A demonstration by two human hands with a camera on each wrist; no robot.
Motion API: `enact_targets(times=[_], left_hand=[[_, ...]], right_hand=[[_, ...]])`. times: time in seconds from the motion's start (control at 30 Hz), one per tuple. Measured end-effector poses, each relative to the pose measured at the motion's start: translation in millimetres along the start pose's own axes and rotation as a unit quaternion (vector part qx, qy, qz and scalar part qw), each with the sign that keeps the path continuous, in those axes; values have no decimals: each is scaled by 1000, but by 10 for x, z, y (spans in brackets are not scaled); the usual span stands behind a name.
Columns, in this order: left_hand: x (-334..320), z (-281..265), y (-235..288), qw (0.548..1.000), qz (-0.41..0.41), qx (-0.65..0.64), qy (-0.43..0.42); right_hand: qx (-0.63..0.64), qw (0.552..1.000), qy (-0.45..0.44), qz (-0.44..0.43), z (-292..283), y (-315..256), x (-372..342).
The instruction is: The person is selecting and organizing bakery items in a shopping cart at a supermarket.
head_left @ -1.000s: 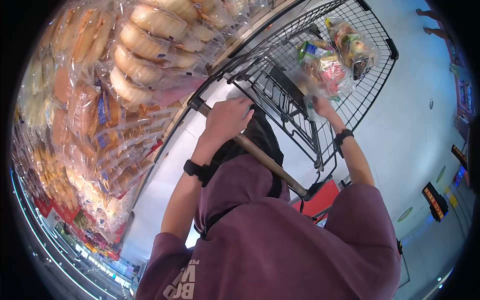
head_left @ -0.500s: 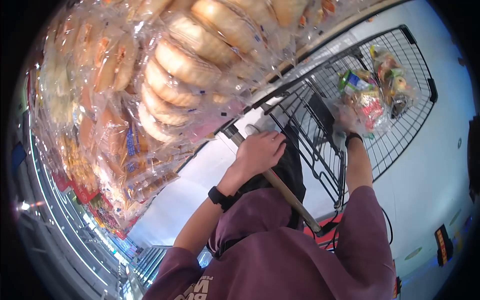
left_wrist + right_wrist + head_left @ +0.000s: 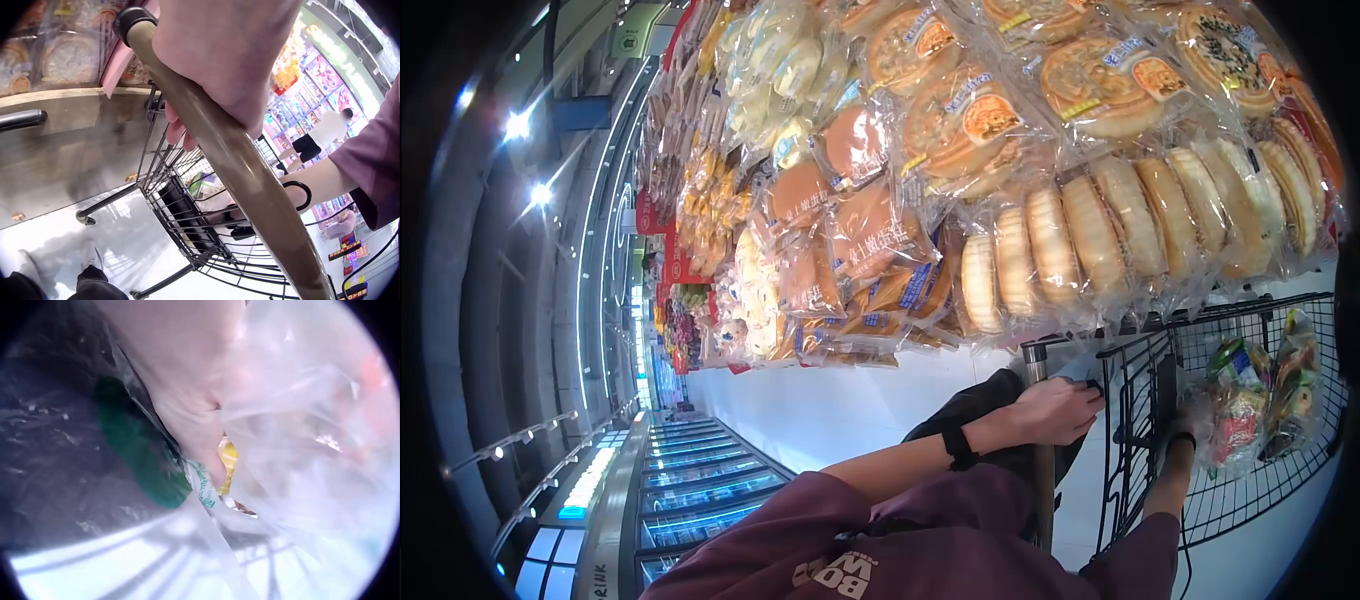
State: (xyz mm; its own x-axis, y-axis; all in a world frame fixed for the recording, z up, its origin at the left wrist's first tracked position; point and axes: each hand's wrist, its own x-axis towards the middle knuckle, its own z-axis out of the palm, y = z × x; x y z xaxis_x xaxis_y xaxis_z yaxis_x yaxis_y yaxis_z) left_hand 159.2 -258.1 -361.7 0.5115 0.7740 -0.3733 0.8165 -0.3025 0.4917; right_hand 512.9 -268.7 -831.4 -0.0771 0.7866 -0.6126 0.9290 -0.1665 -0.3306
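In the head view my left hand (image 3: pixel 1055 410) grips the handle (image 3: pixel 1043 495) of a black wire shopping cart. The left wrist view shows its fingertips emerging beyond the brown handle (image 3: pixel 231 169). My right hand (image 3: pixel 1197 413) reaches down into the cart basket, beside a clear plastic bag (image 3: pixel 1242 425) of packaged goods. From the right wrist, the thumb presses on gathered film of the plastic bag (image 3: pixel 294 444), which carries green print, with a yellow wrapper (image 3: pixel 229 457) at the thumb tip. The other fingers are hidden. A second filled bag (image 3: pixel 1295 385) lies farther along the basket.
A display of bagged breads (image 3: pixel 1090 240) runs along the cart's far side, its packets overhanging the edge. Low glass-topped cases (image 3: pixel 710 490) stand to the left. A person in a white top (image 3: pixel 325 134) appears in the background of the left wrist view.
The head view has swung toward the bread display, so cart and hands sit farther right and lower. My right hand has reached deeper into the basket. The left hand has stayed on the handle.
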Motion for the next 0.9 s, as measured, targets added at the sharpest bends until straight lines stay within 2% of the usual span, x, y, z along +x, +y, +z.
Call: enact_targets(times=[0.3, 0.63, 0.77, 0.9], left_hand=[[4, 87, -43, 1000, 3, 0, 15], [1, 121, -65, 999, 9, 27, 21], [1, 144, -77, 996, 27, 48, 72], [11, 128, -55, 995, 33, 42, 87]], right_hand=[[-15, 999, -44, 9, -154, -31, 77], [-14, 999, -37, -15, -218, 92, -80], [-17, 999, -33, -22, -286, 36, -149], [-17, 999, -39, -18, -364, -50, -189]])
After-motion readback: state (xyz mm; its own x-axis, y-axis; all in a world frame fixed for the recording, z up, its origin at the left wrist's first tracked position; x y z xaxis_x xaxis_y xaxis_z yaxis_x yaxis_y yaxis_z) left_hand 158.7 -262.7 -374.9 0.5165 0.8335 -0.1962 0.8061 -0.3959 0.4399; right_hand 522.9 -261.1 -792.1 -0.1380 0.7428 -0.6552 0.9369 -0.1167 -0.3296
